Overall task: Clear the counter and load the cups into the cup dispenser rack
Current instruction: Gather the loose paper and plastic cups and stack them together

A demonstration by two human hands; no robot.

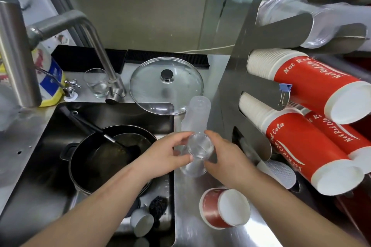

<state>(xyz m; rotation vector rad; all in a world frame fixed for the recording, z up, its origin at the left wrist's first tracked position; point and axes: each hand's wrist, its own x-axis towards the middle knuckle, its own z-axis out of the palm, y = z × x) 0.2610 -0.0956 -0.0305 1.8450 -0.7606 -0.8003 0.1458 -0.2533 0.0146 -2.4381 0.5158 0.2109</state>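
Note:
Both of my hands hold a clear plastic cup (198, 146), turned bottom up, above the steel counter (192, 226). My left hand (166, 152) grips its left side and my right hand (222, 154) its right side. Just behind it stands a frosted stack of plastic cups (197, 112), also bottom up. A red paper cup (222, 208) lies on its side on the counter near me. The steel cup dispenser rack (241, 86) at the right holds clear cups (285, 12) in its top slot and two rows of red paper cups (313, 86) below.
A sink (60, 122) at the left holds a black pan (104, 158) with a spatula. A tall faucet (100, 56), a drinking glass (96, 82) and a glass pot lid (166, 84) stand behind it. A small grey cup (141, 223) and a scrubber (157, 205) lie at the sink's near edge.

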